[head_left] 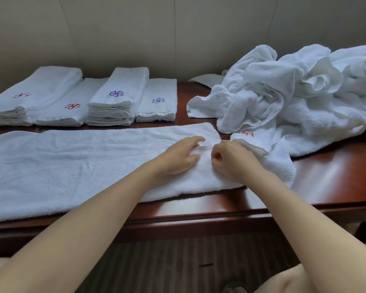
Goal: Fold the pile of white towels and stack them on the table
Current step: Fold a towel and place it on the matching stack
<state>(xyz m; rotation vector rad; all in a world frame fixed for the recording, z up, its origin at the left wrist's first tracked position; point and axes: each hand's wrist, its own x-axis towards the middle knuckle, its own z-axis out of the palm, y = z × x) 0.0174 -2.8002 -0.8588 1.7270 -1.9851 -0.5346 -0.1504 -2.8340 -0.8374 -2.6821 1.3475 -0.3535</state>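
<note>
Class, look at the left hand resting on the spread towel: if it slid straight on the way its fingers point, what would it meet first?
The left hand points up and right. It would probably first reach the spread towel's right edge, then the unfolded pile; depth is uncertain.

Four folded towel stacks lying along the back, one long towel lying spread in front, one unfolded pile sitting right, two hands resting on cloth

Single head view, forward and down, seemingly close over table.
</note>
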